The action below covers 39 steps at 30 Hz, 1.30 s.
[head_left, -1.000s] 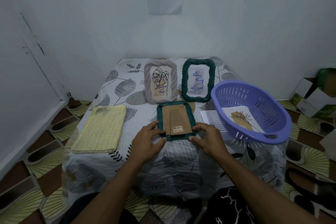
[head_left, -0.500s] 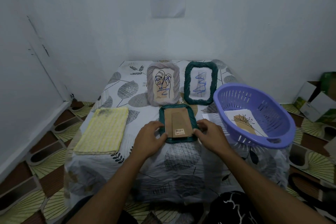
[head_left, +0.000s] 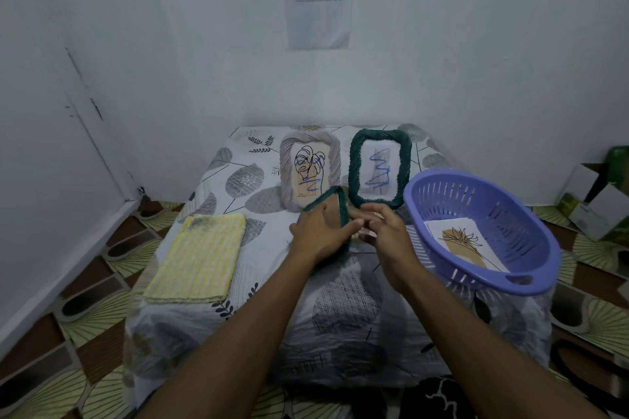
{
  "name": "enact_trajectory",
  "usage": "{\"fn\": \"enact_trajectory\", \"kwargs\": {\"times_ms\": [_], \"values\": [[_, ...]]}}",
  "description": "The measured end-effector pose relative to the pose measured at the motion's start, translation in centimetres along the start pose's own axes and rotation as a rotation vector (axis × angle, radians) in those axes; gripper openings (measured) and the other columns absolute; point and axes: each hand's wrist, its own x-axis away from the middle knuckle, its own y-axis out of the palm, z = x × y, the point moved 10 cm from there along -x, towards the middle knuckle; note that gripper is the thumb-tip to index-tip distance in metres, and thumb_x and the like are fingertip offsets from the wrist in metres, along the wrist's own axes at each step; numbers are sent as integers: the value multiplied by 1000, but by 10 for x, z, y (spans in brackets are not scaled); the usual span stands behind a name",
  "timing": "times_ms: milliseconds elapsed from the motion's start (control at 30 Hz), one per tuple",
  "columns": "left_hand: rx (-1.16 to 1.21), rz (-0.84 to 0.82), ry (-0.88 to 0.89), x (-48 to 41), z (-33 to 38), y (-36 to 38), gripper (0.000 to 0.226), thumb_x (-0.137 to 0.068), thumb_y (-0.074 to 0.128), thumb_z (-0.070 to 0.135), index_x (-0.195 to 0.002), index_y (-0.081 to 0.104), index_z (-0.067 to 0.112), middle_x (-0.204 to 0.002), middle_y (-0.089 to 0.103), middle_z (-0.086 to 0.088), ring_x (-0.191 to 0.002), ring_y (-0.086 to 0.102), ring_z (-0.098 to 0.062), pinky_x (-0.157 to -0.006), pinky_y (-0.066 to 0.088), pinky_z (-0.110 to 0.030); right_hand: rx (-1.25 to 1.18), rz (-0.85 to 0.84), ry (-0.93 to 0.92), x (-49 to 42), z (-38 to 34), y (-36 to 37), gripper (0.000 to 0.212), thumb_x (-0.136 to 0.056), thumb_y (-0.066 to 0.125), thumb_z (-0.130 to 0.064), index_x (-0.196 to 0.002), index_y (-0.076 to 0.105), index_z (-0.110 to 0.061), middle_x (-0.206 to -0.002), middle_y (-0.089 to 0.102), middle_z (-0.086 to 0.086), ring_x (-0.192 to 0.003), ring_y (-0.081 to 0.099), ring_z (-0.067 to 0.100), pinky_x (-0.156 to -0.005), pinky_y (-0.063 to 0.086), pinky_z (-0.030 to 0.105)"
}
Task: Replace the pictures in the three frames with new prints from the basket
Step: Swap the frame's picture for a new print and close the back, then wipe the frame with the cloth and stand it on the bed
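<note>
Left of basket [head_left: 531,286]: left hand [head_left: 320,235] grips tilted green frame [head_left: 341,211], right hand's [head_left: 388,236] grip unclear; brace firmly, open slowly.

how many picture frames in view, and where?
3. Grey frame stands at the back; dark green frame stands right of it; second green frame is held tilted on edge in the left hand, nearer the camera. None appear hidden.

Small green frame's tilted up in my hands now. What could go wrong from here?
1. The small green frame, gripped by the left hand, is close in front of the grey frame and the standing green frame; a swing could topple them.
2. The basket seems to overhang the right edge of the table; the right hand or forearm could nudge it off.
</note>
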Motion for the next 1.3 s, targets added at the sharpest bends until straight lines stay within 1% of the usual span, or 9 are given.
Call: {"fn": "enact_trajectory", "kwargs": {"times_ms": [100, 200, 300, 467, 600, 767, 933, 1067, 1300], "values": [[432, 3, -71, 1, -7, -10, 55, -69, 71, 48, -116, 53, 27, -121, 59, -4, -108, 58, -23, -96, 49, -45, -54, -54, -29, -1, -15, 7, 27, -98, 37, -2, -112, 56, -14, -108, 72, 2, -107, 62, 17, -77, 52, 31], [854, -98, -126, 7, -16, -10, 23, -82, 64, 29, -102, 61, 18, -106, 63, -11, -93, 59, -28, -82, 50, -41, -23, -26, -3, -6, -14, 5, 23, -99, 42, -7, -118, 55, -12, -114, 65, 5, -104, 59, 14, -59, 53, 19], [1222, -209, -178, 20, -20, -8, 26, -88, 51, 25, -104, 64, 8, -95, 66, -18, -84, 61, -30, -81, 50, -39, 71, -3, 108, -14, 7, 6, 34, -96, 51, -20, -130, 49, -15, -124, 58, 8, -105, 58, 22, -85, 53, 37], [1382, -281, -224, 33, -36, -6, 35, -90, 40, 14, -115, 62, 4, -106, 67, -21, -90, 62, -34, -85, 52, -43, -190, -24, 213, -8, 25, 19, 27, -97, 50, -8, -123, 58, -5, -112, 68, 16, -96, 65, 32, -86, 54, 44], [1125, -109, -156, 25, -61, -32, 31, -94, 40, 10, -111, 65, 4, -109, 67, -20, -94, 62, -30, -85, 50, -39, -257, -56, 183, -7, 23, 26, 29, -96, 52, -4, -124, 59, -6, -114, 68, 16, -98, 66, 32, -85, 54, 44], [105, 297, 2, 11, -112, -119, 29, -96, 51, 19, -121, 61, 8, -123, 62, -8, -112, 56, -23, -94, 41, -30, -220, -60, 161, -12, 25, 27, 32, -95, 54, -5, -126, 58, -7, -114, 68, 16, -97, 67, 31, -81, 55, 40], [-403, 353, -141, -14, -180, -161, 46, -87, 61, 28, -123, 54, 1, -127, 55, -21, -120, 47, -39, -100, 40, -45, -190, -96, 138, -8, 22, 39, 32, -95, 53, -5, -125, 60, -12, -105, 71, 10, -85, 67, 26, -68, 53, 34], [-481, 255, -246, -21, -199, -158, 65, -84, 63, 40, -136, 43, 7, -135, 48, -18, -126, 40, -38, -101, 38, -46, -189, -98, 153, -8, 27, 49, 34, -94, 54, -5, -127, 59, -14, -100, 73, 8, -81, 68, 24, -63, 52, 31], [-417, 286, -323, -24, -199, -165, 80, -75, 74, 35, -140, 35, 11, -140, 38, -23, -130, 33, -42, -103, 36, -48, -225, -119, 158, -6, 27, 56, 31, -94, 56, -8, -124, 61, -16, -100, 74, 8, -84, 70, 26, -64, 55, 31]]}}
